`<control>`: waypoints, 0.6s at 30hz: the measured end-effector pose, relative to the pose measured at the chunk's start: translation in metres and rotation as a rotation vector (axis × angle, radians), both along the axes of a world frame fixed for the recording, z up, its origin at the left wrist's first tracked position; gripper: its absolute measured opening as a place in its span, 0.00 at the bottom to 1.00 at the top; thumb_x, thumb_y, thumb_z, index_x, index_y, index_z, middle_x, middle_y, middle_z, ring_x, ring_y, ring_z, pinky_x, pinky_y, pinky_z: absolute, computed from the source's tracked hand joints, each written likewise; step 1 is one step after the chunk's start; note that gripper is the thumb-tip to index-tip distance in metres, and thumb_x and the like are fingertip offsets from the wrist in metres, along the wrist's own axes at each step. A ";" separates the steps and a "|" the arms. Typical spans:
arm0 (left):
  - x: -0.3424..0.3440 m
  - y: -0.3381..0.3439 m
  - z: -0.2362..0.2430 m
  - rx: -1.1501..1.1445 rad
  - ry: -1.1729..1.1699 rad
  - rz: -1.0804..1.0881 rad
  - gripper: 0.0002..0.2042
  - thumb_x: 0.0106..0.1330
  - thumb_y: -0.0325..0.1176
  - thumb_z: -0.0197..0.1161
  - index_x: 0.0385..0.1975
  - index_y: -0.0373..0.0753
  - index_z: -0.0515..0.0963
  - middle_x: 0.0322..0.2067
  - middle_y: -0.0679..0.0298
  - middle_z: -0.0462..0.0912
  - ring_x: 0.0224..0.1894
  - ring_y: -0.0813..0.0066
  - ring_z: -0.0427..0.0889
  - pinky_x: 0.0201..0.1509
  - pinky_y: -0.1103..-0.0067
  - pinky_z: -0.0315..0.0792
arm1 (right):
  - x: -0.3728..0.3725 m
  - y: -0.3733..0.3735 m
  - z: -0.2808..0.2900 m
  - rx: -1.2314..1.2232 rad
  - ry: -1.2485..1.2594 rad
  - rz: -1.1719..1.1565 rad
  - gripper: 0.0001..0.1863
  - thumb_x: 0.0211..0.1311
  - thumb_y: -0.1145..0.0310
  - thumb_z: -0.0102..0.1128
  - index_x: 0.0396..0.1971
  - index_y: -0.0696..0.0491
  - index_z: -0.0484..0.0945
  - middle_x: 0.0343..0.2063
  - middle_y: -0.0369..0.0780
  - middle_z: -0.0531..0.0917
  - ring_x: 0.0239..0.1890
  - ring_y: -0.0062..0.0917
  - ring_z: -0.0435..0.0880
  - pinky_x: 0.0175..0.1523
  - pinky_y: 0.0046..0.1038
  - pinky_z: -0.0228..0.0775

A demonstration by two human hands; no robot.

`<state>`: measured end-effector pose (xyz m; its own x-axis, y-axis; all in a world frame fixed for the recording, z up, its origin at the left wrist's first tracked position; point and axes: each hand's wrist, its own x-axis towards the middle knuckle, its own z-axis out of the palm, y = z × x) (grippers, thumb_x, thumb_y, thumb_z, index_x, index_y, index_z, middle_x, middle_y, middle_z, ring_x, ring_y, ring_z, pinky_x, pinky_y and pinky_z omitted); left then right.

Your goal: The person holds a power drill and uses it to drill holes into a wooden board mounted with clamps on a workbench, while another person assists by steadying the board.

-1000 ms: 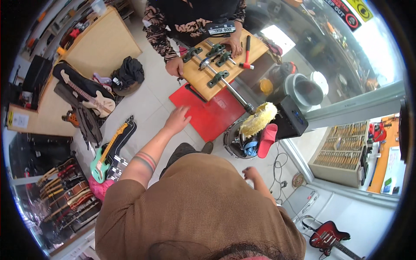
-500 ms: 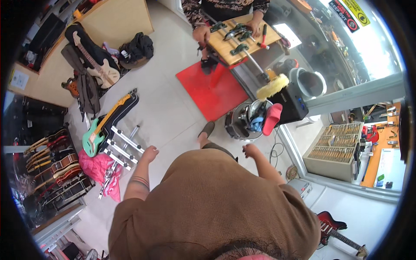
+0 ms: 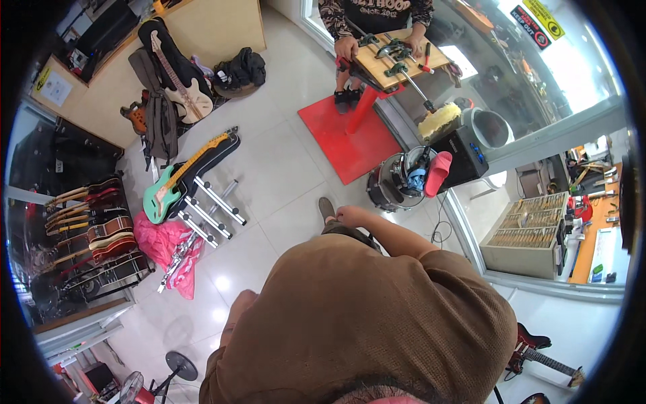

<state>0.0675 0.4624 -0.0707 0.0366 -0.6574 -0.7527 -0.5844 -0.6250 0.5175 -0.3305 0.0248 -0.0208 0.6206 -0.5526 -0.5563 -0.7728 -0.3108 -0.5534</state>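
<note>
Low at the centre-left, my left hand [image 3: 246,299] is mostly behind my torso, its fingers hidden. My right hand [image 3: 348,216] is out ahead of my body above my leg, with curled fingers; what, if anything, they hold is hidden. Beyond it is my shoe [image 3: 326,207]. To the left a mint-green electric guitar [image 3: 163,192] lies on a black case beside white metal stands [image 3: 208,222] and a pink fabric bundle [image 3: 165,246]. A drum [image 3: 387,178] bearing a pink sandal [image 3: 438,174] stands ahead to the right.
A co-worker's hands [image 3: 346,48] are at a wooden work board [image 3: 431,60] on a red stand [image 3: 313,118]. A cream guitar [image 3: 188,97] leans at the back left, a guitar rack [image 3: 94,236] is left, and a red guitar [image 3: 531,357] is lower right. Cables [image 3: 441,232] lie right.
My left arm, first stretched toward the red stand, has drawn back behind my torso. My right hand has moved forward and inward. The view has turned, and the co-worker's board now appears farther away.
</note>
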 end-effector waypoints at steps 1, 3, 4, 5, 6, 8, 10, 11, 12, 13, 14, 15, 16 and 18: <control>0.005 0.013 0.001 0.001 -0.021 0.013 0.22 0.69 0.40 0.66 0.57 0.30 0.80 0.43 0.47 0.89 0.44 0.61 0.90 0.50 0.67 0.82 | 0.005 -0.002 -0.005 0.033 -0.042 0.014 0.15 0.65 0.65 0.56 0.41 0.53 0.90 0.42 0.49 0.90 0.47 0.46 0.88 0.52 0.44 0.80; 0.008 0.030 -0.011 -0.055 -0.054 0.073 0.23 0.69 0.40 0.66 0.57 0.30 0.80 0.44 0.47 0.89 0.45 0.60 0.90 0.51 0.67 0.82 | 0.013 -0.023 -0.014 -0.058 -0.011 0.247 0.14 0.65 0.64 0.57 0.40 0.53 0.90 0.41 0.49 0.90 0.46 0.46 0.88 0.52 0.44 0.79; 0.010 0.032 -0.014 -0.087 -0.074 0.093 0.23 0.69 0.40 0.65 0.57 0.30 0.80 0.44 0.47 0.89 0.45 0.60 0.90 0.51 0.67 0.82 | 0.012 -0.031 -0.025 -0.122 0.025 0.463 0.14 0.65 0.63 0.57 0.39 0.53 0.90 0.40 0.49 0.90 0.44 0.47 0.88 0.52 0.44 0.79; 0.016 0.028 -0.014 -0.118 -0.096 0.103 0.23 0.69 0.40 0.65 0.57 0.30 0.80 0.44 0.46 0.89 0.46 0.60 0.89 0.51 0.67 0.82 | 0.008 -0.036 -0.043 -0.115 0.016 0.441 0.14 0.65 0.63 0.57 0.39 0.53 0.90 0.40 0.49 0.90 0.44 0.47 0.88 0.52 0.44 0.79; 0.018 0.025 -0.016 -0.167 -0.114 0.142 0.23 0.69 0.40 0.65 0.57 0.30 0.80 0.45 0.46 0.89 0.46 0.60 0.89 0.51 0.67 0.82 | 0.012 -0.047 -0.055 -0.223 0.139 0.754 0.14 0.64 0.63 0.57 0.36 0.55 0.89 0.40 0.49 0.89 0.44 0.46 0.88 0.50 0.44 0.79; 0.015 0.000 -0.022 -0.215 -0.111 0.210 0.23 0.69 0.39 0.65 0.58 0.30 0.80 0.45 0.46 0.89 0.47 0.59 0.89 0.51 0.67 0.82 | -0.005 -0.071 -0.086 -0.341 0.296 1.037 0.15 0.64 0.64 0.56 0.34 0.57 0.89 0.40 0.50 0.89 0.44 0.46 0.88 0.47 0.44 0.79; 0.003 -0.046 -0.005 -0.144 -0.061 0.306 0.23 0.69 0.40 0.64 0.57 0.29 0.80 0.46 0.44 0.88 0.49 0.58 0.89 0.51 0.67 0.81 | -0.035 -0.096 -0.116 -0.206 0.285 0.592 0.14 0.61 0.67 0.55 0.32 0.60 0.87 0.37 0.52 0.89 0.40 0.45 0.89 0.44 0.44 0.80; 0.006 -0.050 0.027 -0.017 -0.087 0.445 0.23 0.70 0.41 0.63 0.57 0.28 0.81 0.47 0.42 0.88 0.51 0.56 0.88 0.52 0.67 0.81 | -0.006 -0.092 -0.115 -0.190 0.237 0.611 0.14 0.61 0.67 0.55 0.32 0.60 0.87 0.37 0.52 0.89 0.40 0.45 0.89 0.44 0.44 0.80; 0.002 -0.049 0.060 0.003 -0.127 0.475 0.23 0.70 0.41 0.63 0.57 0.28 0.81 0.47 0.42 0.88 0.51 0.56 0.88 0.52 0.67 0.81 | 0.029 -0.088 -0.091 -0.131 0.200 0.538 0.13 0.60 0.68 0.56 0.32 0.59 0.87 0.35 0.51 0.89 0.38 0.44 0.89 0.43 0.46 0.80; -0.013 -0.067 0.099 0.090 -0.106 0.562 0.23 0.70 0.43 0.62 0.55 0.27 0.82 0.47 0.41 0.88 0.51 0.55 0.88 0.51 0.67 0.81 | 0.039 -0.083 -0.081 -0.053 0.193 0.434 0.13 0.58 0.69 0.56 0.32 0.59 0.88 0.33 0.51 0.90 0.35 0.44 0.89 0.43 0.47 0.80; -0.020 -0.085 0.120 0.148 -0.074 0.642 0.24 0.70 0.44 0.61 0.52 0.27 0.83 0.46 0.41 0.88 0.50 0.54 0.88 0.51 0.68 0.80 | 0.039 -0.088 -0.081 -0.050 0.191 0.421 0.13 0.58 0.69 0.56 0.32 0.59 0.88 0.33 0.51 0.90 0.35 0.44 0.89 0.43 0.47 0.80; -0.014 -0.088 0.117 0.149 -0.079 0.626 0.24 0.70 0.44 0.61 0.52 0.27 0.83 0.46 0.41 0.88 0.50 0.54 0.88 0.51 0.68 0.80 | 0.039 -0.094 -0.081 -0.031 0.187 0.385 0.12 0.58 0.69 0.56 0.31 0.59 0.88 0.31 0.50 0.89 0.33 0.44 0.89 0.43 0.47 0.81; -0.008 -0.093 0.112 0.087 -0.047 0.510 0.24 0.70 0.46 0.60 0.49 0.27 0.84 0.45 0.41 0.88 0.49 0.53 0.88 0.50 0.68 0.80 | 0.039 -0.100 -0.082 -0.012 0.183 0.345 0.12 0.57 0.70 0.56 0.31 0.58 0.88 0.29 0.50 0.89 0.32 0.44 0.89 0.43 0.46 0.81; 0.001 -0.113 0.105 -0.026 0.017 0.316 0.24 0.70 0.48 0.60 0.45 0.28 0.85 0.44 0.42 0.88 0.47 0.52 0.88 0.50 0.67 0.80 | 0.034 -0.113 -0.097 0.026 0.205 0.288 0.12 0.58 0.70 0.56 0.31 0.58 0.88 0.29 0.50 0.89 0.32 0.43 0.90 0.42 0.46 0.81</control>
<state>0.0688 0.3498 0.0345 0.2290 -0.6344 -0.7383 -0.3545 -0.7607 0.5438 -0.2963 -0.0883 -0.1177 0.6229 -0.3553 -0.6970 -0.7515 -0.5195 -0.4067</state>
